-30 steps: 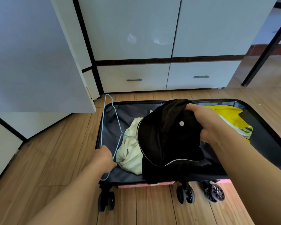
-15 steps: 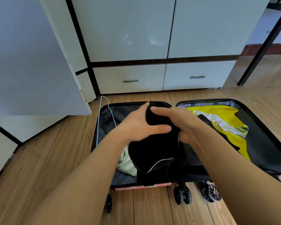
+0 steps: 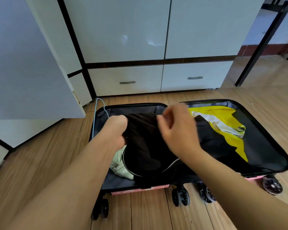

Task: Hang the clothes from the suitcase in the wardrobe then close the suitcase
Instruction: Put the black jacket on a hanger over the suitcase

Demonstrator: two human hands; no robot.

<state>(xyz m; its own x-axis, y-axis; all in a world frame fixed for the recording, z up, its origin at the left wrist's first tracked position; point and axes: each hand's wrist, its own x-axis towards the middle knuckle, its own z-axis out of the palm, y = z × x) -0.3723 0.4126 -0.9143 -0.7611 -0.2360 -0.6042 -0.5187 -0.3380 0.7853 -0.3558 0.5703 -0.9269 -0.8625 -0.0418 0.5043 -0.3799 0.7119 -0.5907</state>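
Observation:
A pink suitcase (image 3: 271, 141) lies open on the wooden floor, both halves lined in black. A black garment with a thin white trim (image 3: 145, 146) is bunched over the middle. My left hand (image 3: 116, 130) grips its left edge. My right hand (image 3: 178, 130), blurred, hovers at the garment's upper right edge with loosely curled fingers; whether it holds cloth is unclear. A pale green garment (image 3: 120, 165) lies under the black one in the left half. A yellow and white garment (image 3: 223, 123) lies in the right half. A light blue hanger (image 3: 96, 110) leans on the suitcase's left rim.
The white wardrobe (image 3: 123, 30) stands behind the suitcase, with two drawers (image 3: 126, 80) below closed doors. An open wardrobe door (image 3: 23, 55) juts out on the left. A black metal frame leg (image 3: 259, 47) stands at the right. Suitcase wheels (image 3: 179, 196) face me.
My left hand left the hanger, came to the black garment and now grips its left edge. My right hand has shifted right along the garment's top. The view moved closer.

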